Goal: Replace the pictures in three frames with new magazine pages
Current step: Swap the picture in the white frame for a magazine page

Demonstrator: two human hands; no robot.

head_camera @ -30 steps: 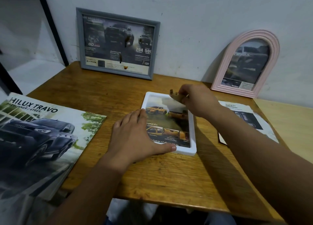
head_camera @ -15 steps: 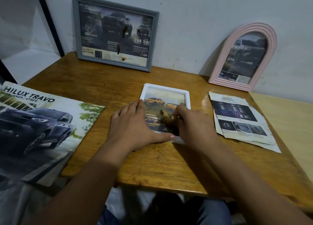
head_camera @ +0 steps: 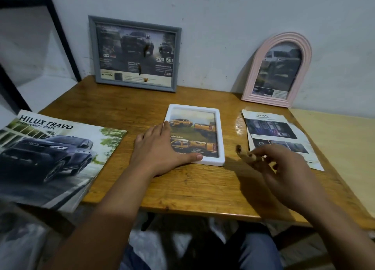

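R hand (head_camera: 284, 168) w/ small brown object (head_camera: 246, 155) now off white frame (head_camera: 221, 135), to its right.

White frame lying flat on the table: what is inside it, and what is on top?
The white frame holds a page of yellow pickup trucks. The left hand rests flat on its left side, hiding that part of the page. Its underside cannot be seen.
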